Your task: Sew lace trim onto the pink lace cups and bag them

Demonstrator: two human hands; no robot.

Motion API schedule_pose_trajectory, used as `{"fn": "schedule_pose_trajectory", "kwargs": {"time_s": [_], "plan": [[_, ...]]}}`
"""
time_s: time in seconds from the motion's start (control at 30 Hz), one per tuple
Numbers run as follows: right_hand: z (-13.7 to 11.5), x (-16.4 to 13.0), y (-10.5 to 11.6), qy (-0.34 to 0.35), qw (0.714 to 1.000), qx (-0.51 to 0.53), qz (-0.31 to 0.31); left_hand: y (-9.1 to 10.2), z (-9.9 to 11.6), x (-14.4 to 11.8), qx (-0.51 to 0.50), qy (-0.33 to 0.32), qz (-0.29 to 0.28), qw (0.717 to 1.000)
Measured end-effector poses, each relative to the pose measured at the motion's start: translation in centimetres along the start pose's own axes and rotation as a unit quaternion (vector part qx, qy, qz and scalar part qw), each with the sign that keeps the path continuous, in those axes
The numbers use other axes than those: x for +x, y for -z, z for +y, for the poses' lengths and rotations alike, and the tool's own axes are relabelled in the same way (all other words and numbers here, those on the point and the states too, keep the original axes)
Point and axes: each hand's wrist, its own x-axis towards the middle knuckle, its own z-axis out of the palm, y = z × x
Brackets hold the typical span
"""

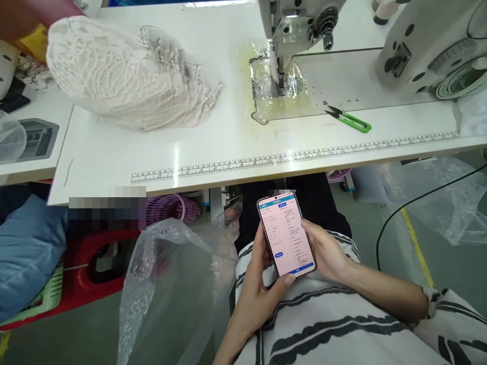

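The text on the phone point(287, 234) screen is too small to read. A pixelated block hides part of the table point(213, 147) front edge at the left. The sewing machine point(365, 35) is cut off by the top and right borders, and the area under its needle is covered by shiny film, so the plate below is unclear.

Left hand point(262, 284): curled around the phone's left edge and lower end, with the thumb tip resting on the bottom of the screen. Right hand point(327, 251): cupped under the phone's right side, thumb laid along that edge. Both hands grip the phone, which sits upright-tilted over the lap, below the table edge and well apart from the machine.

On the table, a clear bag holding a stack of white lace pieces point(125, 76) lies at the left. Green thread snips point(350, 120) lie just beside the machine bed. Under the table stands a purple basket point(178, 207), contents indistinct. An open clear plastic bag point(167, 284) stands beside the left forearm; nothing can be made out inside it.
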Motion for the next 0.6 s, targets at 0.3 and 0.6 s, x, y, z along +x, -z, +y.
{"fn": "schedule_pose_trajectory", "kwargs": {"time_s": [0.3,0.6], "plan": [[0.08,-0.35,0.46,0.013,1.0,-0.013,0.008,-0.19,0.29,-0.84,0.033,0.019,0.011,0.999],[0.09,-0.37,0.15,-0.016,1.0,0.026,-0.004,-0.39,0.83,-0.49,-0.002,0.029,0.012,0.999]]}}
